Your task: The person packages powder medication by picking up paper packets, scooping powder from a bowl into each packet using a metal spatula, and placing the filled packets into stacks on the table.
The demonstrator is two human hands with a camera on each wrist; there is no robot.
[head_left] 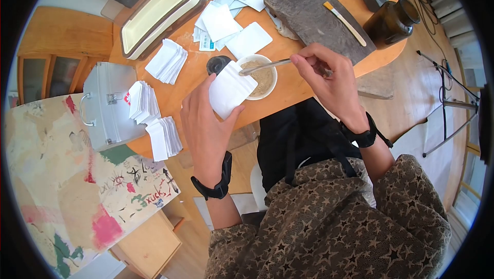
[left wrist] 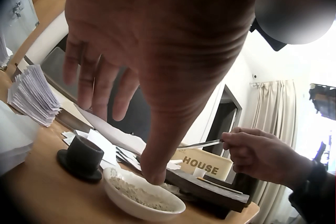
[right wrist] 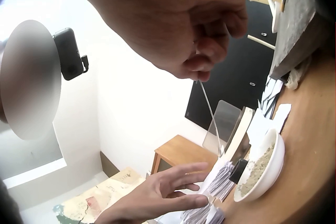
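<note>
My left hand (head_left: 201,124) holds a small white paper packet (head_left: 230,96) by its edges, with the thumb on the near side. My right hand (head_left: 330,76) pinches the handle of a thin metal spoon (head_left: 275,64). The spoon's tip overlaps the packet's right upper edge in the head view. Below them a white bowl (left wrist: 181,207) of greyish-beige powder (right wrist: 258,170) stands on the table, partly covered by the packet. Right beside the bowl sits a dark, hat-shaped object (left wrist: 83,155).
Stacks of white packets (head_left: 167,62) lie to the left, near a silver case (head_left: 105,109). Behind are loose packets (head_left: 221,22) and a cream-lined box (head_left: 159,16). To the right stand a dark slab (head_left: 314,16) with a brush (head_left: 345,23) on it and a brown jar (head_left: 392,22).
</note>
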